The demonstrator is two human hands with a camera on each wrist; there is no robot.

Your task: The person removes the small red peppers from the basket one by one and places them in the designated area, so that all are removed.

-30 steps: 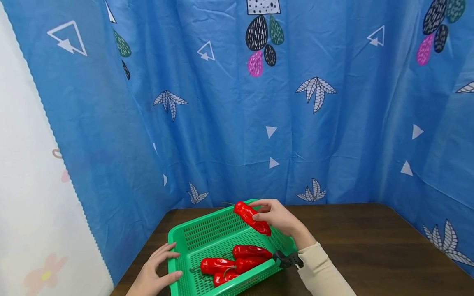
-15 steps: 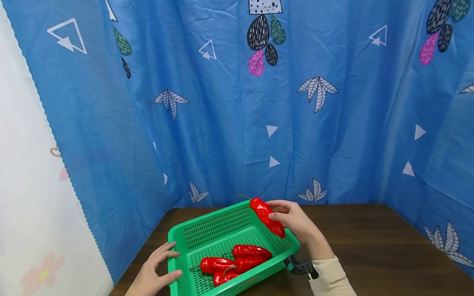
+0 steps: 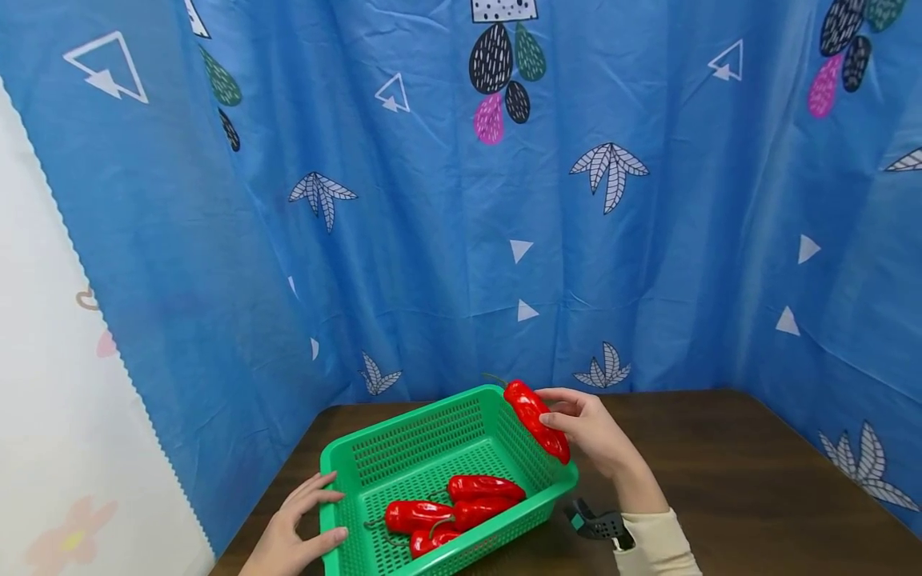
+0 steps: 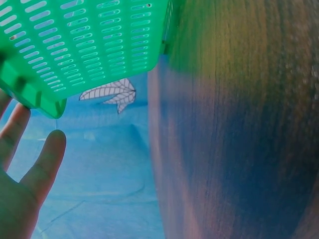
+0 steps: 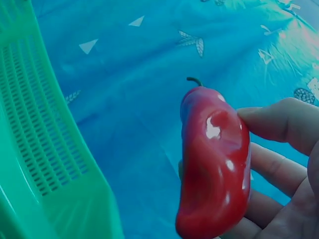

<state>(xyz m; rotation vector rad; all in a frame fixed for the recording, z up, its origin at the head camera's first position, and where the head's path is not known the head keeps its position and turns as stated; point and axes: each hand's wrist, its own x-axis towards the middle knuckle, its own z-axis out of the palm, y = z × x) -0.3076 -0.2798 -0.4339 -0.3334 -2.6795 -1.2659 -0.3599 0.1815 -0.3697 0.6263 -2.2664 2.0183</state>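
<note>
My right hand point(image 3: 595, 428) holds a long red pepper point(image 3: 536, 420) above the right rim of a green plastic basket point(image 3: 403, 419). In the right wrist view the pepper point(image 5: 214, 164) is tilted slightly, stem up, with the thumb on its near side and the fingers behind it. Several more red peppers point(image 3: 418, 516) lie in the front part of the basket. My left hand point(image 3: 291, 528) rests at the basket's left rim, fingers spread and loosely bent. From the left wrist, the thumb of that hand point(image 4: 20, 184) shows just off the rim's corner.
The basket stands on a dark brown wooden table point(image 3: 691, 472), which stretches away to the right. A blue patterned curtain point(image 3: 432, 240) hangs behind it, and a white cloth point(image 3: 65, 416) hangs at the left. A dark strap point(image 3: 601, 524) circles my right wrist.
My right hand has carried the pepper rightward, from over the basket's inside to its right rim. The left hand stays at the left rim, and the peppers in the basket lie as before.
</note>
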